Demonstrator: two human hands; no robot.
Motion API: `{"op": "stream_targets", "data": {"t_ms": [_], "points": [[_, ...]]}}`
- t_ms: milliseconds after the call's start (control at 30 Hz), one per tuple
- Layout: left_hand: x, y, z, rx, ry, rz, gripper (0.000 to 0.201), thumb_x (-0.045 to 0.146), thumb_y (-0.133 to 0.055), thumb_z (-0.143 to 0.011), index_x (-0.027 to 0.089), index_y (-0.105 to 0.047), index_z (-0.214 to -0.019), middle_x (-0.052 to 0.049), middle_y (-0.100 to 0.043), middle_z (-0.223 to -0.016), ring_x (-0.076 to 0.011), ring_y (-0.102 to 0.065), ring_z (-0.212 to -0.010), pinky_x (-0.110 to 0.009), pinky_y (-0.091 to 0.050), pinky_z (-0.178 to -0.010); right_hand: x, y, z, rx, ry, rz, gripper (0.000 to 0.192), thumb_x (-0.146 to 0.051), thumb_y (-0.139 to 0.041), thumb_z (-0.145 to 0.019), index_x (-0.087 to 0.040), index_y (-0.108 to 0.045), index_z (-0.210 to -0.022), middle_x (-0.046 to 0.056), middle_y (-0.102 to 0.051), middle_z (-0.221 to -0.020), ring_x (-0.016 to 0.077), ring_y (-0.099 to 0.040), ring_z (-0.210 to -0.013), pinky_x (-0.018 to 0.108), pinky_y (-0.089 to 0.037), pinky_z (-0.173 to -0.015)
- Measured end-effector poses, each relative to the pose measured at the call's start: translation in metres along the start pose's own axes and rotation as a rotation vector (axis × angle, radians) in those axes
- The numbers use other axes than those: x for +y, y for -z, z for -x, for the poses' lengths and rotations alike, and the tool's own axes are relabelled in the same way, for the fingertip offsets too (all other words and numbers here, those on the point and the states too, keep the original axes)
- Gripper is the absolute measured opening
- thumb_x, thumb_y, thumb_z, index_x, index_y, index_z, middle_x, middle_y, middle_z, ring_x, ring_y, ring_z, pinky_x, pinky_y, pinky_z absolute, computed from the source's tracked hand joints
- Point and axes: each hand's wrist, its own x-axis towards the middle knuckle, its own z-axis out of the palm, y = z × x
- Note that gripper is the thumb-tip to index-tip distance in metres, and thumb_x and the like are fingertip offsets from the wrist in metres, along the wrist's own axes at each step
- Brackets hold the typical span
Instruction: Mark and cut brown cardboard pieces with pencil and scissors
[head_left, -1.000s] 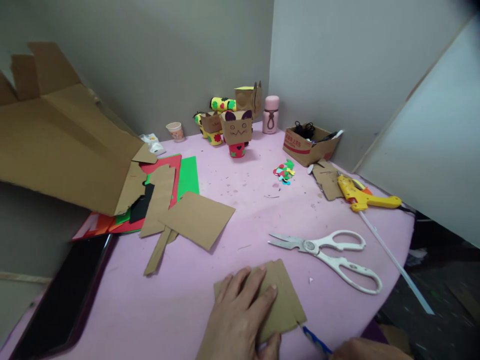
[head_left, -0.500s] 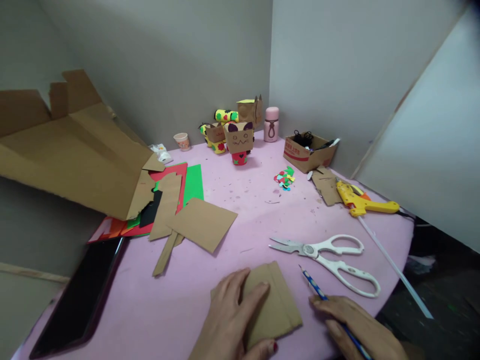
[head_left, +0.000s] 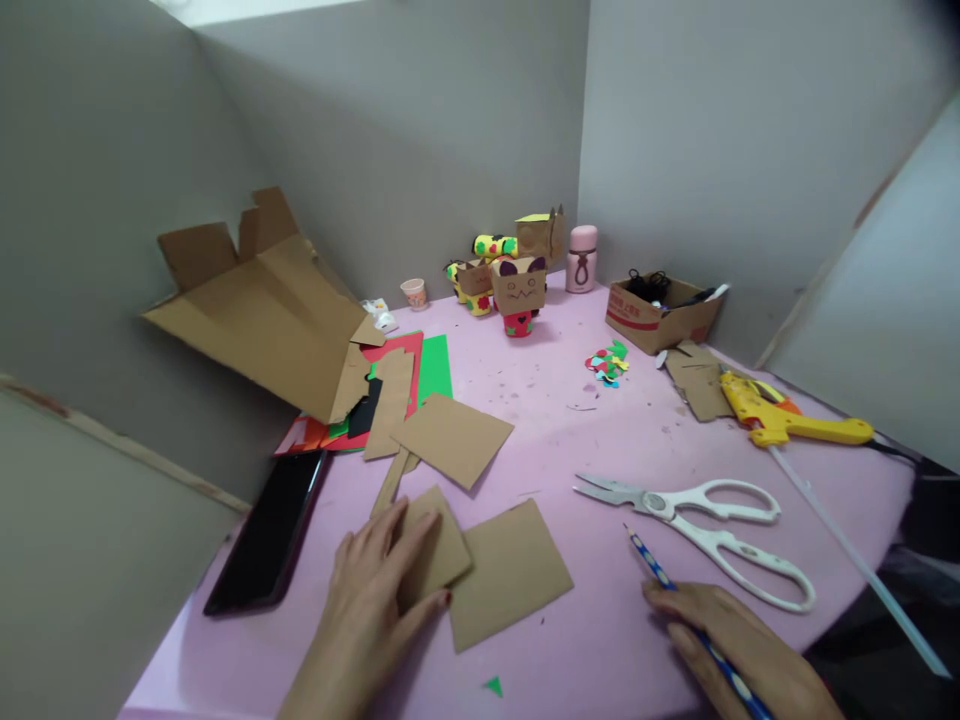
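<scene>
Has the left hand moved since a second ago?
Yes. The left hand slid a cardboard piece leftward, away from the scissors, uncovering a second piece.

You sit at a pink table point(head_left: 570, 400) set in a corner. Plain grey walls point(head_left: 420, 120) rise beyond your hands, evenly lit.

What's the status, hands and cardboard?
Left hand flat on small cardboard piece. Right hand gripping pencil. Larger cardboard piece alongside; scissors nearby.
</scene>
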Motion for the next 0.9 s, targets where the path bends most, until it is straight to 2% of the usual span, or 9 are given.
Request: {"op": "stream_targets", "data": {"t_ms": [100, 200, 267, 400, 533, 567, 633, 733, 900], "points": [[0.006, 0.004, 0.003, 0.004, 0.052, -0.048, 0.048, 0.032, -0.054, -0.080, 0.014, -0.052, -0.124, -0.024, -0.040, -0.139, -0.0395, -0.037, -0.127, -0.061, -0.038, -0.093, 0.008, 0.010, -0.025, 0.000, 0.009, 0.100, 0.025, -0.024, -0.047, -0.088, -0.022, -0.055, -0.112, 0.010, -0.070, -0.107, 0.0250, -0.066, -0.097, 0.037, -0.056, -0.081], [0.030, 0.002, 0.002, -0.061, -0.014, 0.042, 0.048, 0.034, -0.053, -0.081, 0.013, -0.051, -0.124, -0.022, -0.044, -0.137, -0.0343, -0.041, -0.126, -0.054, -0.042, -0.095, 0.018, 0.018, -0.079, -0.029, -0.042, 0.133, 0.030, -0.021, -0.038, -0.089, -0.021, -0.057, -0.113, 0.013, -0.067, -0.112, 0.0289, -0.062, -0.102, 0.046, -0.053, -0.080], [0.047, 0.000, -0.001, -0.145, -0.035, 0.071, 0.053, 0.033, -0.058, -0.077, 0.014, -0.050, -0.126, -0.019, -0.049, -0.134, -0.0338, -0.045, -0.122, -0.053, -0.044, -0.094, 0.023, 0.018, -0.120, -0.151, -0.068, 0.112, 0.031, -0.014, -0.039, -0.086, -0.018, -0.061, -0.106, 0.015, -0.068, -0.104, 0.0322, -0.061, -0.098, 0.048, -0.051, -0.076], [0.065, 0.000, -0.011, -0.217, -0.032, 0.077, 0.059, 0.034, -0.061, -0.073, 0.012, -0.048, -0.127, -0.018, -0.053, -0.131, -0.0351, -0.048, -0.119, -0.055, -0.043, -0.094, 0.014, 0.013, -0.169, -0.145, -0.089, 0.024, 0.021, -0.019, -0.044, -0.087, -0.018, -0.064, -0.091, 0.011, -0.071, -0.085, 0.0279, -0.064, -0.086, 0.041, -0.050, -0.074], [0.067, 0.002, -0.011, -0.276, -0.056, 0.152, 0.057, 0.028, -0.059, -0.074, 0.013, -0.048, -0.128, -0.018, -0.049, -0.135, -0.0328, -0.046, -0.122, -0.054, -0.042, -0.097, -0.015, 0.010, -0.148, -0.087, -0.181, -0.172, 0.034, -0.034, -0.027, -0.096, -0.021, -0.058, -0.089, 0.001, -0.069, -0.074, 0.0149, -0.066, -0.071, 0.025, -0.051, -0.066], [0.068, 0.001, -0.009, -0.276, -0.068, 0.179, 0.056, 0.027, -0.058, -0.075, 0.014, -0.047, -0.129, -0.017, -0.048, -0.136, -0.0318, -0.045, -0.123, -0.053, -0.042, -0.098, -0.021, 0.009, -0.135, -0.011, -0.285, -0.358, 0.030, -0.037, -0.031, -0.095, -0.021, -0.056, -0.096, 0.000, -0.069, -0.072, 0.0149, -0.066, -0.071, 0.024, -0.052, -0.065], [0.069, -0.003, -0.006, -0.264, -0.100, 0.223, 0.055, 0.027, -0.056, -0.077, 0.017, -0.046, -0.129, -0.016, -0.045, -0.139, -0.0311, -0.042, -0.125, -0.053, -0.042, -0.098, -0.028, 0.005, -0.109, -0.008, -0.453, -0.562, 0.024, -0.038, -0.041, -0.090, -0.023, -0.056, -0.101, 0.001, -0.070, -0.084, 0.0162, -0.066, -0.077, 0.025, -0.051, -0.066], [0.073, -0.013, -0.001, -0.231, -0.151, 0.226, 0.052, 0.025, -0.052, -0.077, 0.019, -0.046, -0.129, -0.016, -0.043, -0.140, -0.0343, -0.040, -0.126, -0.062, -0.038, -0.096, -0.031, -0.003, -0.079, -0.001, -0.631, -0.619, 0.015, -0.037, -0.053, -0.083, -0.023, -0.056, -0.080, -0.002, -0.064, -0.066, 0.0158, -0.060, -0.060, 0.024, -0.047, -0.053], [0.078, -0.032, 0.001, -0.179, -0.206, 0.242, 0.059, 0.015, -0.051, -0.068, 0.019, -0.047, -0.126, -0.017, -0.044, -0.139, -0.0368, -0.039, -0.126, -0.068, -0.032, -0.095, -0.030, -0.017, -0.067, -0.151, -0.588, -0.678, 0.013, -0.031, -0.045, -0.086, -0.023, -0.050, -0.077, -0.003, -0.059, -0.063, 0.0160, -0.057, -0.060, 0.026, -0.044, -0.056]]}}
